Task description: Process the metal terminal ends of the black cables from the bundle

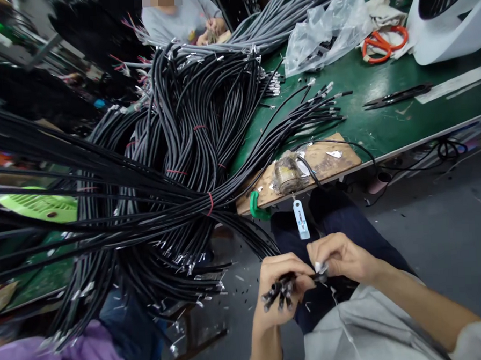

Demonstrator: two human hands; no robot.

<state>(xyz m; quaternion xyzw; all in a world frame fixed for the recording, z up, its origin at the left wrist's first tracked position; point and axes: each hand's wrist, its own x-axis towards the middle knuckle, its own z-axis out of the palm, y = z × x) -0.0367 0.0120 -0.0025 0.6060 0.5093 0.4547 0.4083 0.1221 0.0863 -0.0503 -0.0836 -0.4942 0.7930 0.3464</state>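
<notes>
My left hand [283,266] is closed round several black cables, whose cut ends [282,293] stick out below the fingers. Close beside it, my right hand [339,256] pinches the whitish tip [320,268] of one cable; whether that tip is foil or tape I cannot make out. Both hands are above my lap, in front of the table edge. The cables trail up and left, where a red tie [210,203] binds a bundle. Just above my hands, a light blue clothes-peg-shaped tag [301,220] hangs from a rounded metal device [287,175].
A green clamp [258,206] grips the wooden board [342,153] on the green table [367,133]. Large heaps of black cable [204,106] fill the left. Orange-handled scissors [382,43], dark pliers [397,95] and a plastic bag [327,27] lie at right. A person [179,22] sits opposite.
</notes>
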